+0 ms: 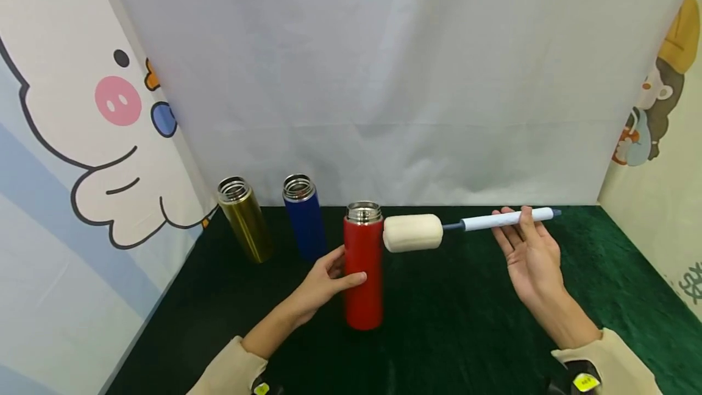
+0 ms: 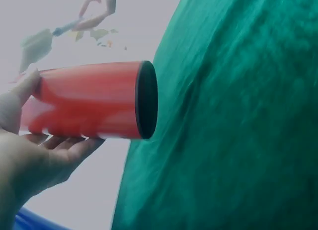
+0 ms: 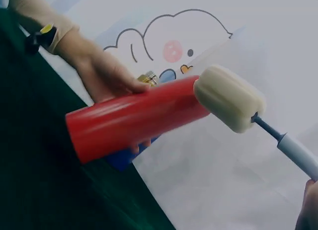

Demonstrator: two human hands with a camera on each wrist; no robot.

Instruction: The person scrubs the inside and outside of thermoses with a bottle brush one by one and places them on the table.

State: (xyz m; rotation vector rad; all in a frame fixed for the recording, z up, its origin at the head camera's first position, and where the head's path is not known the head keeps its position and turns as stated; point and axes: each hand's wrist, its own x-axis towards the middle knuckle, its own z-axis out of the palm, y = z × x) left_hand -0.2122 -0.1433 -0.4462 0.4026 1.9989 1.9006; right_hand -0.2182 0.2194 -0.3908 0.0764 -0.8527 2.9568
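Note:
My left hand [image 1: 320, 282] grips a red thermos bottle [image 1: 364, 249] around its body, the thumb across the front. The bottle is upright and lidless, its steel mouth facing up. In the left wrist view its dark base [image 2: 147, 100] shows, held off the cloth. Pinched by the handle, a bottle brush [image 1: 490, 220] lies almost level in my right hand [image 1: 534, 261]. Its cream sponge head [image 1: 412, 233] is beside the bottle's upper right side, outside the mouth. In the right wrist view the sponge head [image 3: 229, 98] overlaps the bottle's mouth end; whether they touch I cannot tell.
A gold bottle [image 1: 247, 224] and a blue bottle [image 1: 305, 224], both lidless, stand at the back left. Dark green cloth [image 1: 439, 334] covers the table. Behind it hangs a pale curtain [image 1: 384, 78], with cartoon-printed walls at both sides.

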